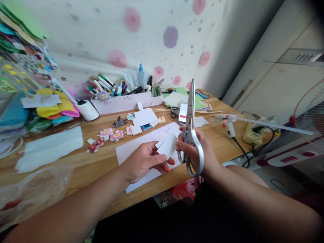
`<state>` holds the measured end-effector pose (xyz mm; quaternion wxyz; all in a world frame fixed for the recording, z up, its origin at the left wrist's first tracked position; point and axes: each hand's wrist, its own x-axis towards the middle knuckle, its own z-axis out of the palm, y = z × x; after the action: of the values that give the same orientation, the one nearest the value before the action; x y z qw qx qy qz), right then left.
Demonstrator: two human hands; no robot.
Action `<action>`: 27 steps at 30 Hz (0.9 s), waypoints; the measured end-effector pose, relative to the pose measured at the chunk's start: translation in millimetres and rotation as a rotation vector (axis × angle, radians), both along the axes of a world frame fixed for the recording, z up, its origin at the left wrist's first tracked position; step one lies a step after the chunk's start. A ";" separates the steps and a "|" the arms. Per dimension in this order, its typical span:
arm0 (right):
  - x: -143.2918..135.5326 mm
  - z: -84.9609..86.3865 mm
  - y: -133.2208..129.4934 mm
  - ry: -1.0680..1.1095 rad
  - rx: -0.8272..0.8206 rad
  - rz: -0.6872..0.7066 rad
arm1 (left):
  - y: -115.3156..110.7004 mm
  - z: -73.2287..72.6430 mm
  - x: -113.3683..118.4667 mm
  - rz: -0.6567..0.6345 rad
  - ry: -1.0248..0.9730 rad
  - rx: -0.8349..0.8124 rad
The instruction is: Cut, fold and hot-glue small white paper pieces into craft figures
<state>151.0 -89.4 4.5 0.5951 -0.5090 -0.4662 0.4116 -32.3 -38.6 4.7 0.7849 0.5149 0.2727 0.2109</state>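
Note:
Between my two hands is a small piece of white paper, with another white edge overlapping it at the left. My left hand pinches its lower left side, thumb on top and fingers beneath. My right hand grips silver scissors, blades pointing up and closed together. The right thumb and a fingertip also touch the paper's right edge. Below the hands, a larger white sheet lies on the wooden table, partly hidden by them.
Small coloured paper cutouts and a white cut shape lie behind the sheet. A pen box stands at the wall. To the right are a phone, a glue gun with a cable and a power strip. Plastic film is at left.

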 end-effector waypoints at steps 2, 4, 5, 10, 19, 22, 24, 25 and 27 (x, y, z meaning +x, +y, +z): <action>0.0 -0.1 -1.6 0.036 0.003 -0.017 | -1.5 -0.5 1.4 0.006 -0.005 0.003; 0.4 -0.8 -2.9 0.053 0.003 -0.016 | -1.9 -0.6 2.5 0.018 -0.014 -0.002; 0.9 -1.4 -3.3 0.055 0.003 -0.008 | -1.8 -0.5 2.9 0.026 -0.019 -0.007; 4.0 -4.5 -4.2 0.042 -0.004 0.029 | -0.2 -0.9 3.3 0.063 -0.028 -0.012; -1.6 3.9 -5.7 -0.047 -0.011 -0.007 | -0.4 -1.7 5.8 0.181 0.026 0.026; -6.0 6.3 -5.5 -0.063 -0.015 -0.043 | -1.5 -1.7 7.0 0.238 0.046 0.030; -7.9 6.7 -5.8 -0.063 -0.015 -0.052 | -2.5 -1.2 7.6 0.269 0.050 0.035; -8.5 6.5 -6.2 -0.056 -0.011 -0.048 | -3.1 -0.9 7.9 0.282 0.052 0.041; -8.8 5.0 -7.1 -0.038 0.005 -0.036 | -4.0 -0.1 8.6 0.298 0.060 0.048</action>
<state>142.2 -96.5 9.5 0.5949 -0.5237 -0.4689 0.3898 -23.7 -42.7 4.5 0.7239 0.4932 0.3643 0.3162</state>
